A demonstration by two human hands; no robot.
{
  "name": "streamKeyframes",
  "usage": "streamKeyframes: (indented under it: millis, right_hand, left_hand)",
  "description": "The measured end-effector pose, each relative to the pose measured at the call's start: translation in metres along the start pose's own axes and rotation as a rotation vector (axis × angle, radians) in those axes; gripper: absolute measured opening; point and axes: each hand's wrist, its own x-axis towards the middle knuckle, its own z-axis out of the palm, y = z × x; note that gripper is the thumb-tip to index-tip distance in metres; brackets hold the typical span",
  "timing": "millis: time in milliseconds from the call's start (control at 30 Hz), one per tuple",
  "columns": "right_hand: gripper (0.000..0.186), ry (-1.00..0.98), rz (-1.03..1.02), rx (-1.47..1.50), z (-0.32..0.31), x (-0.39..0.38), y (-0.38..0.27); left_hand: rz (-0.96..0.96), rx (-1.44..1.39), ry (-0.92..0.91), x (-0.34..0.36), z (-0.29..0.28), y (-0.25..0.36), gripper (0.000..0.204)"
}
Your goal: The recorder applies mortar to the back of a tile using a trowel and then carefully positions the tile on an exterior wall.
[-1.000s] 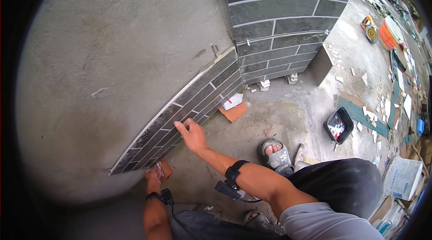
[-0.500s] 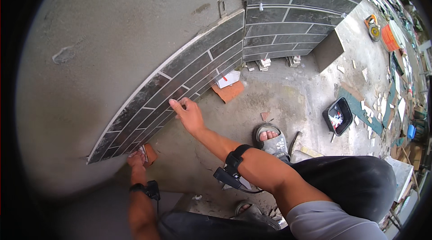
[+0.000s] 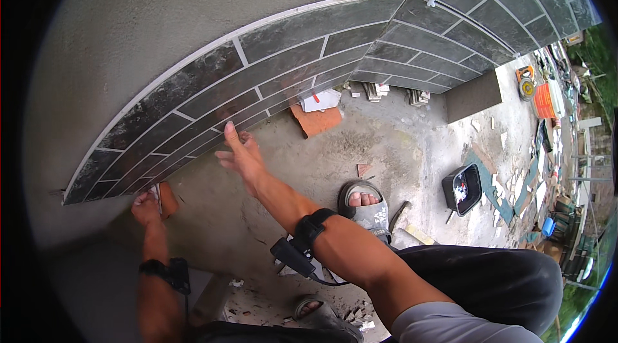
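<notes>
A dark grey tile panel (image 3: 199,95) with pale joint lines leans low on the bare wall. At its near lower corner my left hand (image 3: 147,207) is closed, fingertips on a thin white tile piece (image 3: 156,192) beside an orange brick piece (image 3: 168,200). My right hand (image 3: 242,155) is spread open with nothing in it, thumb up, in front of the panel's lower edge. Whether the thumb touches the panel I cannot tell. Farther along that edge, a white tile scrap (image 3: 321,100) lies on another orange brick piece (image 3: 315,121).
A second tiled face (image 3: 444,40) meets the panel at the corner. Stacks of tile scraps (image 3: 374,91) sit below it, near a grey board (image 3: 474,96). To the right are a black tub (image 3: 463,188), an orange-and-white bucket (image 3: 547,100), a power tool (image 3: 526,83) and scattered shards.
The view has shifted, moving the panel leftward and showing more of the second face. My right hand's fingers have spread and dropped from the panel's face. My left hand stays at the lower corner.
</notes>
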Motion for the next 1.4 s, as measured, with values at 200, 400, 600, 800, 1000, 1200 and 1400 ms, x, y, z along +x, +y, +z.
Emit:
streamKeyframes:
  millis: [200,400,600,800,1000,1200,1400]
  right_hand:
    - [0.111,-0.162,0.036,0.15,0.004,0.007,0.009]
    - [0.119,-0.173,0.042,0.225,0.008,0.009,0.012]
    - [0.118,-0.158,0.045,0.244,0.005,0.009,0.014]
    - [0.116,-0.15,0.042,0.241,0.005,0.011,0.011]
    - [0.117,-0.15,0.062,0.2,0.006,0.016,0.018]
    - [0.096,-0.143,-0.02,0.142,0.001,0.008,0.017]
    - [0.067,-0.263,0.129,0.22,0.051,0.005,0.047]
  left_hand:
    - [0.054,0.116,0.048,-0.01,0.001,0.009,0.012]
    - [0.06,0.075,0.033,-0.013,-0.002,0.011,0.011]
    - [0.115,0.158,0.05,-0.023,0.001,0.022,0.009]
    - [0.154,0.161,0.07,-0.014,0.003,0.013,0.008]
    - [0.194,0.09,0.022,0.001,-0.002,-0.006,0.011]
    - [0.361,0.359,0.144,-0.033,0.013,0.016,0.014]
    - [0.221,0.416,0.144,-0.058,-0.005,0.054,0.014]
